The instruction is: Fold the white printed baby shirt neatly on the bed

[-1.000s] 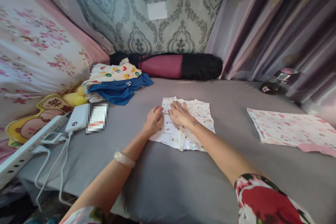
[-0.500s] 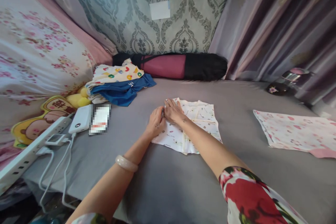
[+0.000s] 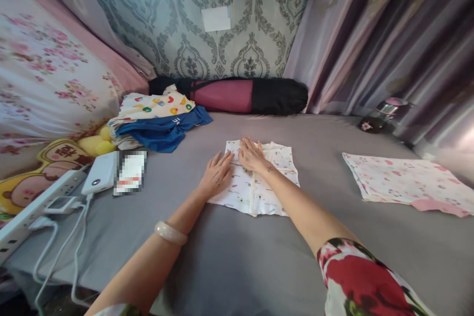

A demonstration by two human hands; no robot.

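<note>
The grey bed [image 3: 237,261] fills the lower frame, with a pink-printed cloth [image 3: 403,183] spread flat at the right and a pile of blue and patterned clothes [image 3: 159,121] at upper left beside a white power bank [image 3: 99,179]. At centre lies a small white printed garment [image 3: 259,185], folded square; the left hand [image 3: 217,175] and right hand [image 3: 252,154] both rest open, palms down, on its upper left part, apparently pressing the fold flat
</note>
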